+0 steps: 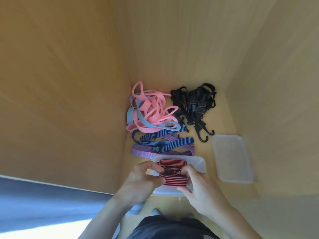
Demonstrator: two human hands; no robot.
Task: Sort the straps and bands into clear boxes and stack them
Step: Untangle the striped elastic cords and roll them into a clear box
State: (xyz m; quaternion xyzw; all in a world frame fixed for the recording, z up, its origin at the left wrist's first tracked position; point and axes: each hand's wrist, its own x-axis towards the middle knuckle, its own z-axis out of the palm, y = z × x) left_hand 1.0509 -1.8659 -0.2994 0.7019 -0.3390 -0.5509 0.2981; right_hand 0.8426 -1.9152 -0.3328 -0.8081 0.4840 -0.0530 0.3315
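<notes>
A: Left hand (143,180), right hand (198,187) both curl round the coiled red striped strap (174,181), at the clear box (198,163). Whether it's inside or just above, can't tell.
B: Likely risk: the coil springs open on release and spills onto the blue striped straps (162,144) just behind.

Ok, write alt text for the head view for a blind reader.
The left hand and right hand grip a coiled red striped strap over a clear box. Beyond lie blue striped straps, pink and blue bands, black hooked straps and a clear lid or box.
</notes>
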